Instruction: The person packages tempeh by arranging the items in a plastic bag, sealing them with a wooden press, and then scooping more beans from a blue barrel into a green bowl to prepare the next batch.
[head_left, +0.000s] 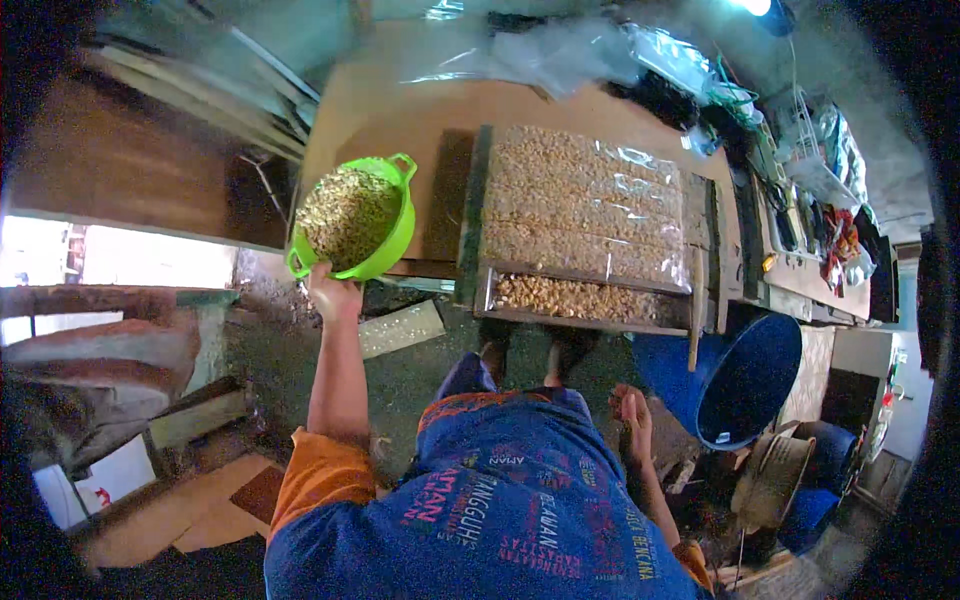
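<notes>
At the table's left front edge, my left hand [335, 292] grips the rim of a bright green plastic basin [388, 250] with loop handles. The basin is tilted toward me and full of pale beans [348, 212]. To its right, a wooden frame [470, 225] holds long rows of beans under clear plastic film [590, 205]. In the row nearest me, the beans [575, 296] look more yellow and lie outside the main film. My right hand [630, 408] hangs low at my right side, fingers loosely apart, with nothing visible in it.
A wooden stick [696, 310] rests against the frame's right end. Below it on the right stands a large blue barrel [690, 375]. Crumpled clear plastic [560, 65] lies at the table's far edge. A pale board [402, 328] lies on the floor below the basin.
</notes>
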